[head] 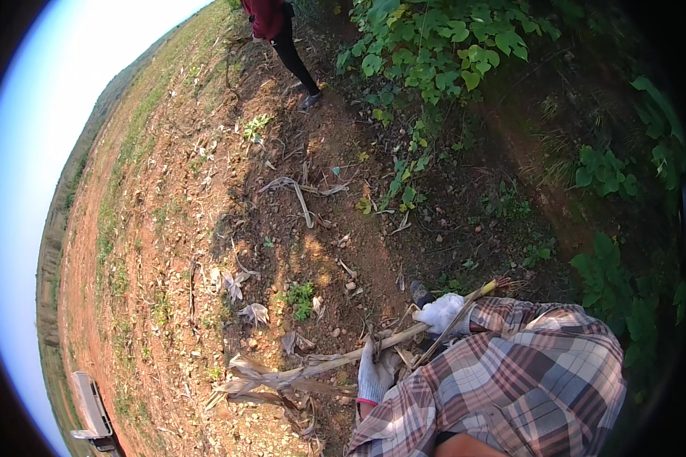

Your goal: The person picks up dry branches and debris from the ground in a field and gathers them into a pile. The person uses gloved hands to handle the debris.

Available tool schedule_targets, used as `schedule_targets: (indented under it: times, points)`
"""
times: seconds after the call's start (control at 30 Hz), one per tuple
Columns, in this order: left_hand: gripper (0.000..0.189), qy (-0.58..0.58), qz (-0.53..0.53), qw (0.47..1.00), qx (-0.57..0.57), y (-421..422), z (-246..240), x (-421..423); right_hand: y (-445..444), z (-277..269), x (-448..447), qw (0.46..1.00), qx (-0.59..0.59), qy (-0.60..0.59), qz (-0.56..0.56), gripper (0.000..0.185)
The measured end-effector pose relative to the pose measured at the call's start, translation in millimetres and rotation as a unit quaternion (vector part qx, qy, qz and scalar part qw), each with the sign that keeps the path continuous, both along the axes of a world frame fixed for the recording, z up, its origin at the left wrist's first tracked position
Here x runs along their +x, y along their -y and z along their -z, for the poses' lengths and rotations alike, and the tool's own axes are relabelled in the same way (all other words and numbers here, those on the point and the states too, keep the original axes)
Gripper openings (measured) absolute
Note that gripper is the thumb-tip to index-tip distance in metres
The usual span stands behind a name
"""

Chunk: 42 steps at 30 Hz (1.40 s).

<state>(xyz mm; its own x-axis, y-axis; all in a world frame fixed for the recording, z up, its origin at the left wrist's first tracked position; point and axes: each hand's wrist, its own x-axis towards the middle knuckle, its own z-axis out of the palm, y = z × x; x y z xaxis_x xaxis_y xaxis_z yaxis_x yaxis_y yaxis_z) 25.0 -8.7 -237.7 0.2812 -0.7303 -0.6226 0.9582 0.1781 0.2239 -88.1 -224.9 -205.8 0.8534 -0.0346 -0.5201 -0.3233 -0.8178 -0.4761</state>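
My right hand [441, 313], in a white knit work glove, is closed around a dry corn stalk [349, 357] near its thicker end. A frayed root end [494, 284] sticks out past that glove; whether it belongs to this stalk or a second one is unclear. Lower along the stalk, my left hand [376, 371] grips it, in a white glove with a pink cuff edge. Its fingers are partly hidden by dry husk leaves. Withered leaves [246, 380] spread from the stalk's far end over the soil. My plaid sleeves [503, 365] cover both arms.
Another person [288, 48] in a dark red top stands farther along the field edge. Leafy vines [429, 45] grow beside a shaded bank. Stones and dry husks [254, 313] litter the reddish soil. A pale vehicle [94, 405] is parked far off. A dark shoe [420, 292] shows beside my right glove.
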Motion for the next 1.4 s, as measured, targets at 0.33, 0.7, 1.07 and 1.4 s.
schedule_targets:
  times: [0.33,0.7,1.07,1.4]
  points:
    - [0.037,0.023,0.046,0.996,0.071,156,-28,31,140,-6,22,0.99,-0.065,0.129,-0.002,0.022]
    - [0.029,0.014,0.101,0.985,0.142,190,-26,50,176,9,26,0.991,-0.043,0.128,-0.008,0.029]
    - [0.032,-0.001,0.138,0.99,0.002,252,25,163,228,16,122,0.992,-0.085,0.094,0.02,0.024]
    - [0.037,0.027,0.065,0.997,0.016,251,-13,266,252,-6,286,0.994,-0.068,0.002,-0.083,0.028]
